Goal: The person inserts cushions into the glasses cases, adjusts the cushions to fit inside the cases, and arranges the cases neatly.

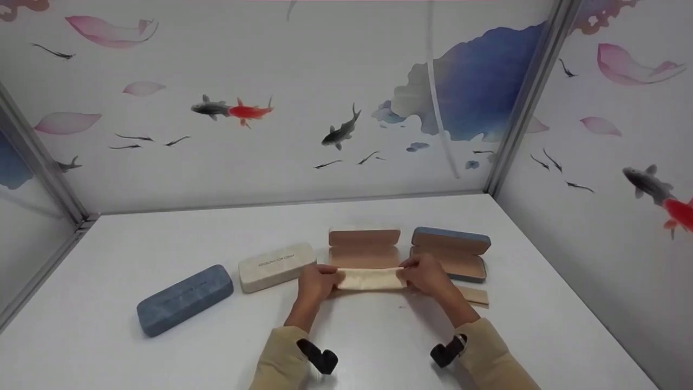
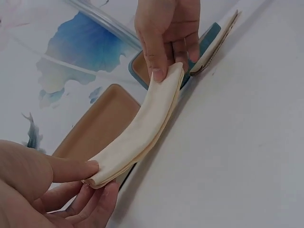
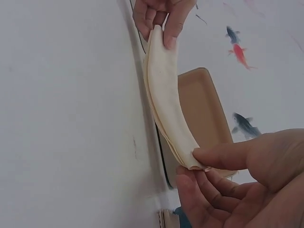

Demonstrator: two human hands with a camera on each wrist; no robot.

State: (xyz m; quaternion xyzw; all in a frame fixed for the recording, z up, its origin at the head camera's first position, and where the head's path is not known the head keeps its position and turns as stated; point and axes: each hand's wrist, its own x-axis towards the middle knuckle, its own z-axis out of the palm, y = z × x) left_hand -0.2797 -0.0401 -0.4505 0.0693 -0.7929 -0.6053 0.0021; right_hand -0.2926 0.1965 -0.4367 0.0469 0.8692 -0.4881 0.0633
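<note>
A folded cream cloth (image 1: pixel 371 279) is stretched level between the two hands, just in front of an open cream glasses case (image 1: pixel 364 238) with a tan lining. My left hand (image 1: pixel 316 283) pinches its left end, thumb on top and fingers beneath, as the left wrist view shows. At the other end my right hand (image 1: pixel 427 276) pinches it the same way. Several folded layers show along the edge of the cloth (image 3: pixel 164 95) in the right wrist view. The lower part of the open cream case is partly hidden behind the cloth.
To the right stands an open blue glasses case (image 1: pixel 450 246), with a folded tan piece (image 1: pixel 475 297) in front of it. A closed cream case (image 1: pixel 277 266) and a closed blue case (image 1: pixel 185 299) lie to the left. Printed walls border the white table (image 1: pixel 368 346).
</note>
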